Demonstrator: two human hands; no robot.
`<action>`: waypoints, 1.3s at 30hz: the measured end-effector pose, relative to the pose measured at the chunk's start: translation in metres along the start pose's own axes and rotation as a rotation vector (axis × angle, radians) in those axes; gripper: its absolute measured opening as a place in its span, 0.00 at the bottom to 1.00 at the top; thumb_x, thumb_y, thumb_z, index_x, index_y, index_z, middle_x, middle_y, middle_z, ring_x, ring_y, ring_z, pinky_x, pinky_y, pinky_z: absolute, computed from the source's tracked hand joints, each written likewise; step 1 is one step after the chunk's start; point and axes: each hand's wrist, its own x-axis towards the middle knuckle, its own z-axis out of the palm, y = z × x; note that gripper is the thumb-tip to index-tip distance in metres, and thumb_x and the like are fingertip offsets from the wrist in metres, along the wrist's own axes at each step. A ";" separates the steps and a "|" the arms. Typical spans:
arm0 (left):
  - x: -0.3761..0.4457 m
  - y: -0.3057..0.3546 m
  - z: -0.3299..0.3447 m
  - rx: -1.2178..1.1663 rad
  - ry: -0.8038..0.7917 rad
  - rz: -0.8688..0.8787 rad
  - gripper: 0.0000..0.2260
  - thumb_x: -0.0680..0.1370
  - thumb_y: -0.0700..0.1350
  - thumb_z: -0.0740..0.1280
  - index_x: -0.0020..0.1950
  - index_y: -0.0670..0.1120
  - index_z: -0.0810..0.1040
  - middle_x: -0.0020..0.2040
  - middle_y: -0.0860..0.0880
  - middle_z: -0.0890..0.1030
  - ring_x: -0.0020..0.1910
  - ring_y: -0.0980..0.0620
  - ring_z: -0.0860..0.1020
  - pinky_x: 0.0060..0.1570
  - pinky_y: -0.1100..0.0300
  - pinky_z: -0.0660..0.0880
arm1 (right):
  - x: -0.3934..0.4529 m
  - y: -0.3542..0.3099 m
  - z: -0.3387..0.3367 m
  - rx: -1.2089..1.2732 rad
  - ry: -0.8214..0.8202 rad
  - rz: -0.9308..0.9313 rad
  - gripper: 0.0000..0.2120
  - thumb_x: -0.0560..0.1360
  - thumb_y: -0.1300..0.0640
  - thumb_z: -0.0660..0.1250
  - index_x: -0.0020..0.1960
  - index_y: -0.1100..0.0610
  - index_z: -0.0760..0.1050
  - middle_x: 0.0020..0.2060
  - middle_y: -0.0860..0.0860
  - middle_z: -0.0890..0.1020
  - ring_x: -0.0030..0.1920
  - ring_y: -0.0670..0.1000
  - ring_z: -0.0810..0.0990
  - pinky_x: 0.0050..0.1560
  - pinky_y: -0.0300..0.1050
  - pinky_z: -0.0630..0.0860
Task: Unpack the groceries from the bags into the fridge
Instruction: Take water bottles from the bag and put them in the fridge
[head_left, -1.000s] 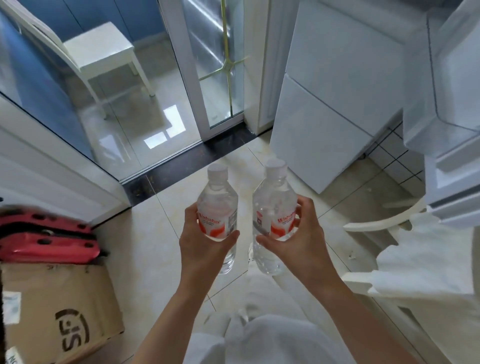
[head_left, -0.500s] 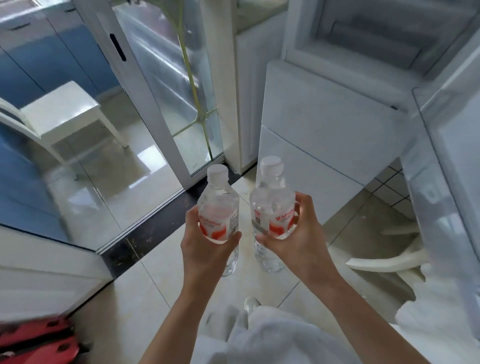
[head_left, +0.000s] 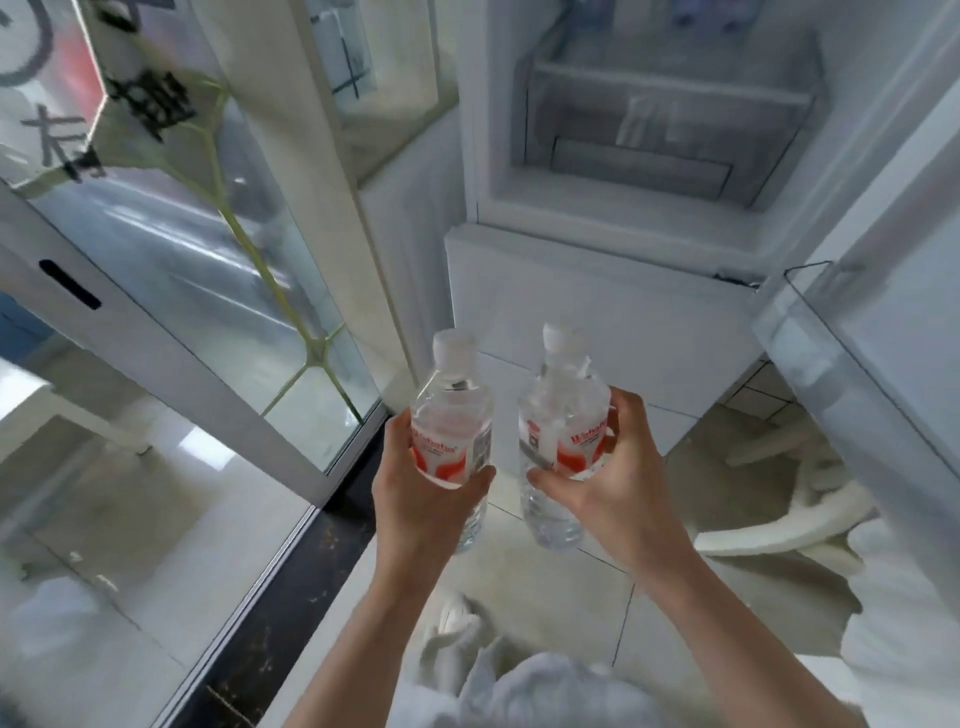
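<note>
The white fridge (head_left: 597, 291) stands ahead with its upper compartment open, pale shelves and a drawer front dimly visible inside; its door (head_left: 883, 364) swings out on the right, a clear door bin along its lower edge. A glass sliding door (head_left: 208, 291) with a white frame fills the left side, above a tiled floor (head_left: 545, 613).

In front of the closed lower section, two clear plastic water bottles are held side by side, apart from each other. Each has a white cap and a white-and-red label. Both stand roughly upright, caps pointing up toward the fridge, long axes near vertical.

The left hand (head_left: 421, 499) is wrapped around the left bottle (head_left: 452, 426) at its label. The right hand (head_left: 618, 483) is clamped on the right bottle (head_left: 563, 431) likewise, fingers curled behind it.
</note>
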 end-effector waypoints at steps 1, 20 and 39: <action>0.015 0.002 -0.003 0.006 -0.021 0.014 0.33 0.60 0.42 0.82 0.59 0.56 0.69 0.50 0.60 0.79 0.49 0.63 0.79 0.48 0.65 0.76 | 0.009 -0.005 0.004 0.000 0.025 0.011 0.38 0.59 0.56 0.82 0.62 0.47 0.64 0.51 0.38 0.77 0.49 0.35 0.78 0.44 0.24 0.73; 0.228 0.097 0.079 -0.077 -0.299 0.279 0.33 0.60 0.45 0.82 0.57 0.59 0.68 0.47 0.63 0.78 0.46 0.67 0.78 0.44 0.68 0.75 | 0.187 -0.056 -0.020 -0.056 0.391 0.016 0.35 0.61 0.57 0.81 0.60 0.46 0.63 0.47 0.34 0.74 0.47 0.27 0.74 0.41 0.20 0.70; 0.395 0.292 0.215 -0.332 -0.234 0.503 0.32 0.62 0.44 0.81 0.61 0.52 0.71 0.52 0.56 0.81 0.50 0.59 0.80 0.53 0.55 0.80 | 0.405 -0.102 -0.143 0.027 0.775 -0.200 0.36 0.61 0.61 0.80 0.62 0.50 0.64 0.50 0.40 0.75 0.48 0.38 0.78 0.41 0.23 0.72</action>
